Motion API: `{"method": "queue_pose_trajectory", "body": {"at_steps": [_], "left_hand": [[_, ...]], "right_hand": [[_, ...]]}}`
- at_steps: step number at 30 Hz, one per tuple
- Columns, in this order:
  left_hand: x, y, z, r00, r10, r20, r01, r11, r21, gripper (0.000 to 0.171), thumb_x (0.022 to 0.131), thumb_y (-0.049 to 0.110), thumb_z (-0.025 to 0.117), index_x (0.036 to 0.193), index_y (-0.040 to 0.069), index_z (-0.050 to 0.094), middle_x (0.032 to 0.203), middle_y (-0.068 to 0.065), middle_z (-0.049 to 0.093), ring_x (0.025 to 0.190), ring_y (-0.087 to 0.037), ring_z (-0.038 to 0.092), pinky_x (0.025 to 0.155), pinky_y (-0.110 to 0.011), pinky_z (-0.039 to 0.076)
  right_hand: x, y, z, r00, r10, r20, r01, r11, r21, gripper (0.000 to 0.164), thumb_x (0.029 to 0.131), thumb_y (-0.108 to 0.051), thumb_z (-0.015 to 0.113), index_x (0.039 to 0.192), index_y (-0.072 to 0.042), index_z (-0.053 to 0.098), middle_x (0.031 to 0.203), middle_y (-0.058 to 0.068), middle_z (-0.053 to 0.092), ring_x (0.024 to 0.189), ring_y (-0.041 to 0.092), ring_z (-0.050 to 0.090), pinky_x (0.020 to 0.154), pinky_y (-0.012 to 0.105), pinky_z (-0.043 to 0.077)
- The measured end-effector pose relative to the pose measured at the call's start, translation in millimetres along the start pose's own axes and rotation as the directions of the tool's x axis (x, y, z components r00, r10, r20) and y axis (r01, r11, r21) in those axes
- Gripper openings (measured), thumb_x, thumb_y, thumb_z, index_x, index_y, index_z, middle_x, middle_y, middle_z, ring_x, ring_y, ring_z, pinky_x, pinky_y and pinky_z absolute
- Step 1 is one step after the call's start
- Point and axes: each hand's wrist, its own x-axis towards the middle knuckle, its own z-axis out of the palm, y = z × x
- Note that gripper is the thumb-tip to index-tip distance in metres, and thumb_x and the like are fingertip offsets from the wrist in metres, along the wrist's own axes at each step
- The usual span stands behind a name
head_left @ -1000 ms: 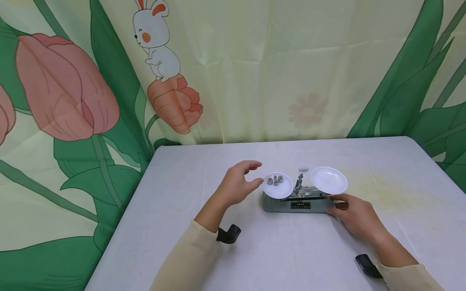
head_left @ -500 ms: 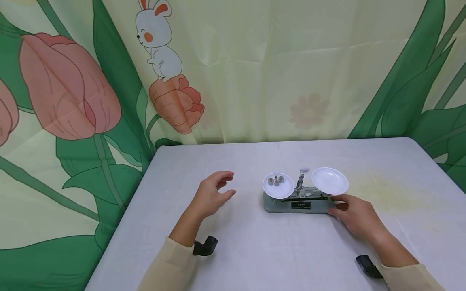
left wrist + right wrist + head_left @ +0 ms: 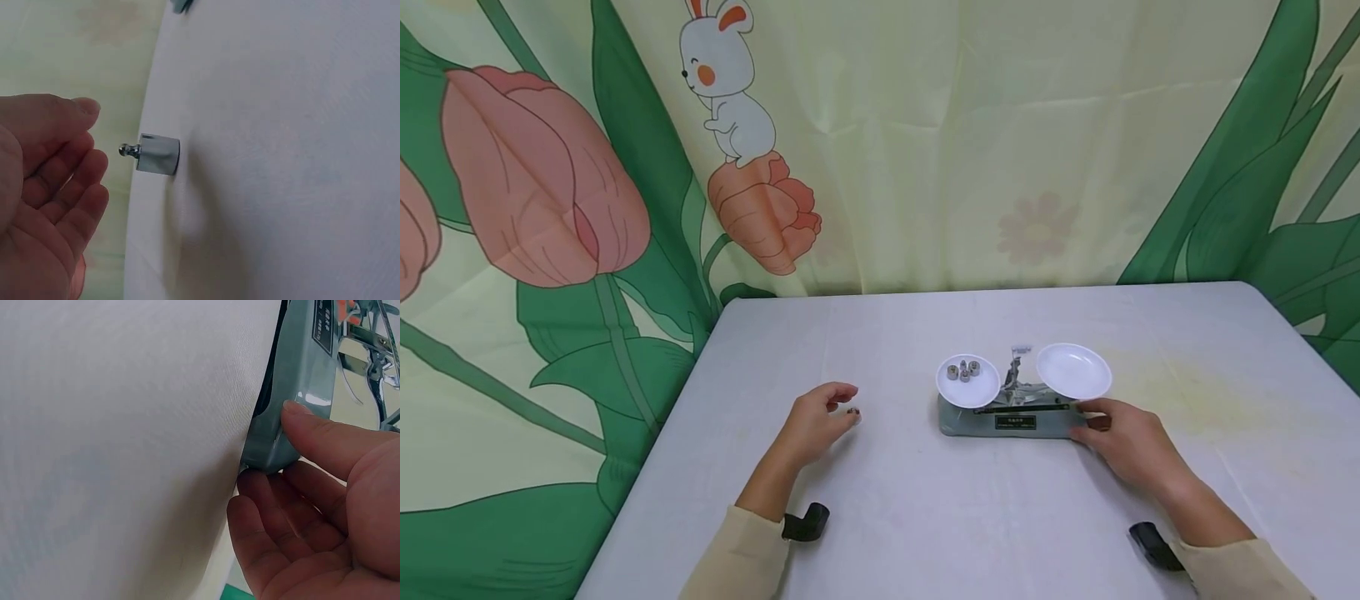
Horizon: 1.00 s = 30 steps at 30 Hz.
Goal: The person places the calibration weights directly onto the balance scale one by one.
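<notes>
A metal balance weight (image 3: 159,155) with a small knob stands on the white cloth in the left wrist view. My left hand (image 3: 812,425) is beside it with loosely bent fingers, a gap between fingertips and knob. In the head view, the weight shows only as a small dark spot by the thumb tip. My right hand (image 3: 1131,442) grips the right end of a grey balance scale (image 3: 970,422), thumb on its front face and fingers at its end. Several small weights (image 3: 964,372) sit in the scale's left pan (image 3: 977,397); its right pan (image 3: 1073,371) holds nothing.
The scale stands on a table (image 3: 880,508) covered in white cloth. Behind the table hangs a printed curtain (image 3: 925,150) with tulips and a rabbit. Black wrist cameras (image 3: 807,522) are strapped to both forearms.
My left hand has moved left and toward me, away from the left pan, to the standing weight. My right hand has kept its grip on the scale, which has barely shifted.
</notes>
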Motion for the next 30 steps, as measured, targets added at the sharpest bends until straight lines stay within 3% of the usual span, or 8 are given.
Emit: {"method": "queue_pose_trajectory", "body": {"at_steps": [7, 16, 20, 30], "left_hand": [[5.0, -8.0, 7.9, 0.999, -0.012, -0.038, 0.013, 0.999, 0.046, 0.026, 0.088, 0.007, 0.075, 0.113, 0.004, 0.068, 0.107, -0.005, 0.067, 0.105, -0.027, 0.062, 0.094, -0.043, 0.05], [9.8, -14.1, 18.1, 0.998, -0.057, -0.006, 0.057, 0.993, 0.106, 0.031, 0.086, 0.001, 0.074, 0.116, 0.0, 0.067, 0.108, -0.008, 0.068, 0.103, -0.026, 0.063, 0.093, -0.043, 0.051], [10.9, -14.7, 20.8, 0.997, -0.07, -0.025, 0.072, 0.992, 0.1, 0.028, 0.086, 0.001, 0.074, 0.113, 0.001, 0.068, 0.103, -0.006, 0.067, 0.098, -0.023, 0.061, 0.089, -0.041, 0.052], [12.2, -18.3, 21.7, 0.999, -0.022, -0.047, 0.027, 0.994, 0.106, 0.017, 0.087, 0.001, 0.075, 0.102, 0.004, 0.066, 0.093, -0.003, 0.065, 0.09, -0.02, 0.062, 0.082, -0.038, 0.052]], "right_hand": [[0.4, 1.0, 0.9, 1.0, 0.005, -0.001, -0.005, 1.0, 0.001, 0.052, 0.088, -0.021, 0.076, 0.126, 0.009, 0.059, 0.109, 0.027, 0.069, 0.106, 0.046, 0.063, 0.086, 0.062, 0.047], [1.9, -2.1, 0.9, 1.0, 0.022, 0.021, -0.022, 1.0, 0.0, 0.052, 0.088, -0.02, 0.075, 0.127, 0.01, 0.058, 0.114, 0.029, 0.067, 0.107, 0.046, 0.062, 0.088, 0.062, 0.047], [1.8, -3.7, 1.3, 1.0, 0.023, 0.02, -0.024, 1.0, 0.001, 0.051, 0.088, -0.02, 0.075, 0.127, 0.009, 0.058, 0.113, 0.028, 0.067, 0.107, 0.046, 0.062, 0.088, 0.062, 0.047], [1.1, -1.9, 0.7, 1.0, 0.012, 0.012, -0.012, 1.0, 0.006, 0.051, 0.088, -0.02, 0.075, 0.126, 0.009, 0.059, 0.111, 0.027, 0.068, 0.106, 0.045, 0.063, 0.086, 0.062, 0.047]]}}
